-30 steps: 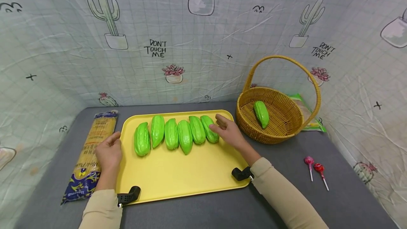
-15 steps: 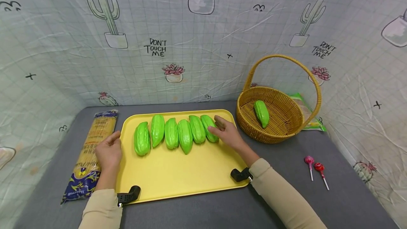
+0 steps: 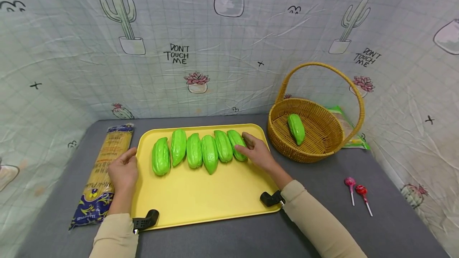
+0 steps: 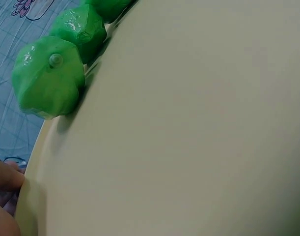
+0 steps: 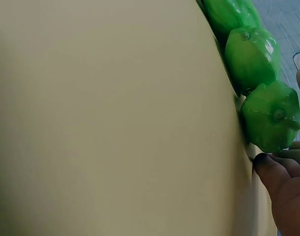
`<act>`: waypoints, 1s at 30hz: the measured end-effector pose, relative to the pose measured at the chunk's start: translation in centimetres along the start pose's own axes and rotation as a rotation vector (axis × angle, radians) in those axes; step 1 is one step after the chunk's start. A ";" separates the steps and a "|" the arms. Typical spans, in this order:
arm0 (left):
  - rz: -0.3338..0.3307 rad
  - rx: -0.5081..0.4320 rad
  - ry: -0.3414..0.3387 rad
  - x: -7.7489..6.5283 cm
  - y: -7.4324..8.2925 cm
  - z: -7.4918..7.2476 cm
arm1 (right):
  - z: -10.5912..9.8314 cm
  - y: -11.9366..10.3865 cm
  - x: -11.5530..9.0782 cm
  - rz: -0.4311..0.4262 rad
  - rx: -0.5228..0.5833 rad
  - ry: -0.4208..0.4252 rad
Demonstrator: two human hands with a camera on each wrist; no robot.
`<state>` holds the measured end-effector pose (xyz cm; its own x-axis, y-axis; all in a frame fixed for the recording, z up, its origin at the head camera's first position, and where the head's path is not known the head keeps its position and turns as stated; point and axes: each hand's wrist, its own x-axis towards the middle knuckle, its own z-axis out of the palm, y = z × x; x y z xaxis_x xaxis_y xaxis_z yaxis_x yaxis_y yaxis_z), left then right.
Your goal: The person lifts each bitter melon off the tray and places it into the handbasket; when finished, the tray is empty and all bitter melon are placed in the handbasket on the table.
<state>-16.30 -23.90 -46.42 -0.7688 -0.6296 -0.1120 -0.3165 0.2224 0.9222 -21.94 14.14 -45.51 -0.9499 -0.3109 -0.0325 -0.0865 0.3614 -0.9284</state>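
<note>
A row of several glossy green bitter melons (image 3: pixel 194 151) lies on the upper part of a yellow tray (image 3: pixel 201 198). My right hand (image 3: pixel 259 152) straddles the rightmost bitter melon (image 5: pixel 272 118), thumb on its left side and fingers along its right. It appears to pinch the melon, which still lies on the tray. Beside the tray's left rim is my left hand (image 3: pixel 123 170), its fingers loosely bent and the fingertips at the rim (image 4: pixel 29 206). It holds nothing that I can see. Another bitter melon (image 3: pixel 296 129) lies inside the wicker basket (image 3: pixel 305 155).
A long pack of spaghetti (image 3: pixel 102 174) lies left of the tray, partly behind my left forearm. The basket's tall handle (image 3: pixel 322 65) arches above it. Behind the basket is a green-edged packet (image 3: pixel 355 141). Two lollipops (image 3: pixel 361 190) lie on the grey table at the right.
My right hand has shifted slightly, the thumb settling lower over the rightmost bitter melon. My left hand and the other things stay where they were.
</note>
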 end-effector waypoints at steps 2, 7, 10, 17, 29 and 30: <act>-0.003 -0.003 -0.001 0.0 0.0 0.0 | 0.0 0.0 0.0 0.000 -0.001 0.001; -0.008 -0.011 -0.002 0.0 0.0 0.0 | 0.0 0.0 0.0 -0.002 -0.006 -0.006; -0.011 -0.018 -0.004 -0.1 -0.1 -0.1 | 0.0 0.0 -0.1 0.003 -0.012 -0.010; -0.011 -0.025 -0.010 -0.2 -0.1 -0.1 | 0.1 -0.3 0.0 0.014 -0.026 -0.021; -0.011 -0.023 -0.010 0.2 -0.2 -0.1 | -0.1 -4.3 -1.8 0.001 -0.055 -0.025; -0.012 -0.020 -0.009 0.2 -0.2 -0.1 | -0.1 -4.2 -1.8 0.003 -0.053 -0.025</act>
<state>-16.38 -24.12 -46.57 -0.7700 -0.6254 -0.1262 -0.3142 0.1997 0.9281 -19.86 13.27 -41.47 -0.9426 -0.3309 -0.0454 -0.0996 0.4081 -0.9075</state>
